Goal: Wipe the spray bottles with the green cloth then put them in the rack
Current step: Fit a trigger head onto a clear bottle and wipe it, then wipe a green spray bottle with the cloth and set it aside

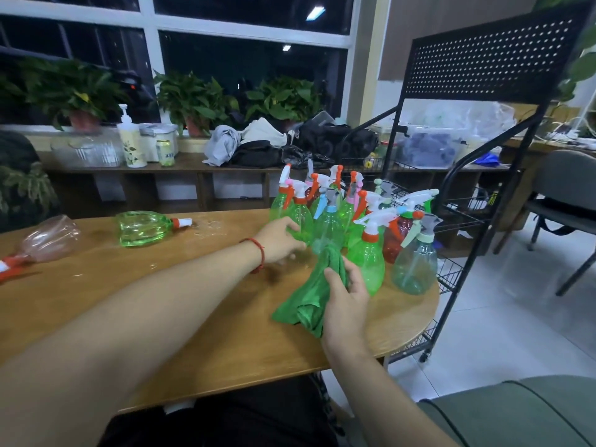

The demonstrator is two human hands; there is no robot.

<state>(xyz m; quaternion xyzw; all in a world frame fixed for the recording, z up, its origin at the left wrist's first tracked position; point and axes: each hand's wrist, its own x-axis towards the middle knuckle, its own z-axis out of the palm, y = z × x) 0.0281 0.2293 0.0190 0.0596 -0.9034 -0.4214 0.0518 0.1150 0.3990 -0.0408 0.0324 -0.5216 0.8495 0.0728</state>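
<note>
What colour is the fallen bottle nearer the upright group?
The bottle is translucent green; the head view shows it best.

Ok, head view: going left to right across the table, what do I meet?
Clear pinkish spray bottle on its side → green spray bottle on its side → left hand gripping an upright spray bottle → right hand gripping the green cloth → pale teal bottle with grey trigger → black rack.

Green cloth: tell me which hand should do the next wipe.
Right. The right hand grips the green cloth, bunched up against the standing spray bottles, while the left hand holds a green bottle in that cluster, likely steadying it.
</note>
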